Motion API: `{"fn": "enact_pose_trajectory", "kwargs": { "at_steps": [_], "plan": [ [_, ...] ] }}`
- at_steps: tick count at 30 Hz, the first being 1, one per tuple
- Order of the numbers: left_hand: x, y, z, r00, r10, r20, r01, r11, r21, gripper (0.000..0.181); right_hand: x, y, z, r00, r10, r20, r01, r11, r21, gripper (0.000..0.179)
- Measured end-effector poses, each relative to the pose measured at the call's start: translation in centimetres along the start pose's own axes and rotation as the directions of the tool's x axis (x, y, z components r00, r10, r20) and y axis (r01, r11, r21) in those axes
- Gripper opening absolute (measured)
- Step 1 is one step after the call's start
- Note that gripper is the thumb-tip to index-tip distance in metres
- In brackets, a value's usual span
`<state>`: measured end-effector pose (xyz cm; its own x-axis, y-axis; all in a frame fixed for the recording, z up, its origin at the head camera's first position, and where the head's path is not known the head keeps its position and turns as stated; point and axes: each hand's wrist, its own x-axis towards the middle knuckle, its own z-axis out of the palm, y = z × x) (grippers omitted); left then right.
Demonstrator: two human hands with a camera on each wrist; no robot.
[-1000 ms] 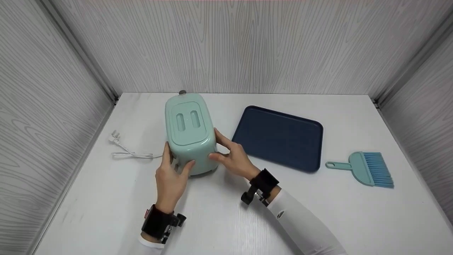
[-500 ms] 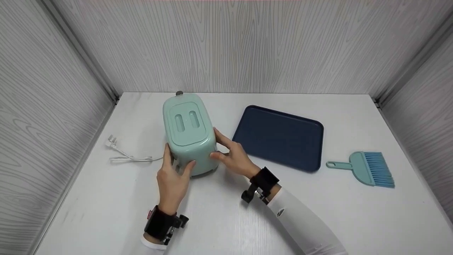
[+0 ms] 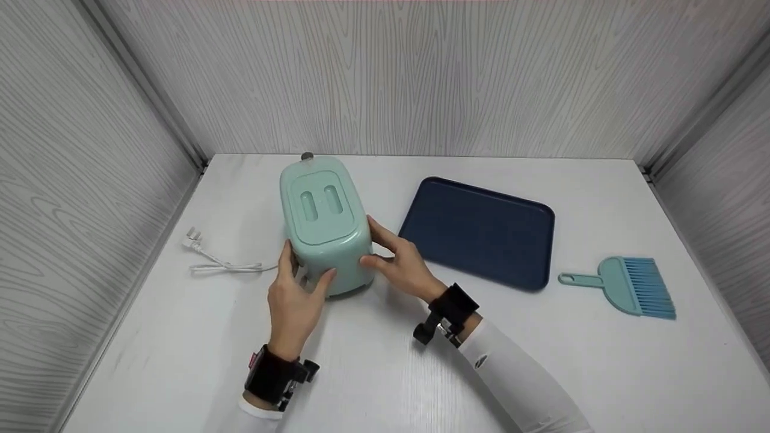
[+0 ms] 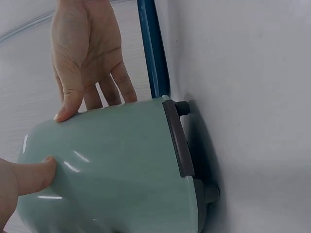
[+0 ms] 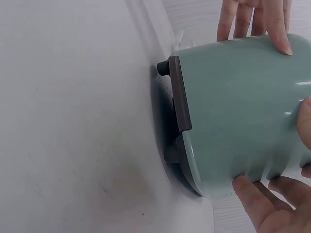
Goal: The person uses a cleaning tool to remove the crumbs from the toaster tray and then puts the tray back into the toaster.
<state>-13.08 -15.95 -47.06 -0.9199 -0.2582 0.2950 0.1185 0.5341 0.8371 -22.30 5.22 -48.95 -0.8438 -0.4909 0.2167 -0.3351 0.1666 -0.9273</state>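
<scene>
A mint-green two-slot toaster (image 3: 325,204) stands on the white table, left of centre, its lidded top facing up. My left hand (image 3: 295,310) grips its near left corner, thumb on the near end and fingers along the left side. My right hand (image 3: 406,267) holds the near right corner in the same way. In the left wrist view the left thumb (image 4: 36,177) presses the smooth end, while the right hand's fingers lie along the opposite side. Dark feet and a dark strip (image 5: 180,94) show at the toaster's base, close over the table. Its far side is hidden.
A white cord with a plug (image 3: 192,239) lies left of the toaster. To the right is a dark blue tray (image 3: 481,234), close to my right fingers. Farther right lies a blue-green hand brush (image 3: 619,285). Grey wood-grain panels (image 3: 391,78) enclose the table's back and sides.
The toaster's far end has shifted slightly left, and the plug and cord have slid a little left and nearer. Both hands keep their hold.
</scene>
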Motion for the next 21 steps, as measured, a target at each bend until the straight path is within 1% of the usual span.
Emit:
{"fn": "enact_pose_trajectory", "kwargs": {
  "at_steps": [3, 5, 10, 12, 15, 18, 21],
  "plan": [
    [0.3, -0.2, -0.4, 1.0, 0.004, 0.023, -0.004, 1.0, 0.023, 0.096, -0.5, 0.0, 0.2, 0.999, 0.025, -0.027, -0.024, 0.999, 0.027, 0.078],
    [0.6, -0.3, -0.7, 0.999, 0.019, 0.034, -0.02, 0.999, 0.041, 0.096, -0.9, 0.0, 0.4, 0.998, 0.042, -0.048, -0.04, 0.998, 0.039, 0.073],
    [1.2, -0.5, -1.2, 0.992, 0.109, 0.059, -0.114, 0.99, 0.078, 0.096, -1.7, 0.1, 0.8, 0.985, 0.115, -0.127, -0.105, 0.991, 0.077, 0.064],
    [1.3, -0.5, -1.4, 0.987, 0.149, 0.065, -0.154, 0.984, 0.09, 0.095, -2.0, 0.0, 1.0, 0.973, 0.171, -0.154, -0.155, 0.982, 0.111, 0.063],
    [1.6, -0.5, -1.7, 0.974, 0.214, 0.069, -0.22, 0.969, 0.113, 0.094, -2.5, 0.1, 1.3, 0.951, 0.255, -0.177, -0.225, 0.958, 0.176, 0.06],
    [1.9, -0.5, -2.0, 0.96, 0.268, 0.084, -0.277, 0.952, 0.131, 0.092, -2.9, 0.1, 1.7, 0.928, 0.324, -0.184, -0.274, 0.928, 0.252, 0.058],
    [2.2, -0.3, -2.4, 0.947, 0.305, 0.103, -0.317, 0.938, 0.138, 0.091, -3.3, 0.2, 2.1, 0.905, 0.382, -0.186, -0.308, 0.892, 0.33, 0.056]
  ]
}}
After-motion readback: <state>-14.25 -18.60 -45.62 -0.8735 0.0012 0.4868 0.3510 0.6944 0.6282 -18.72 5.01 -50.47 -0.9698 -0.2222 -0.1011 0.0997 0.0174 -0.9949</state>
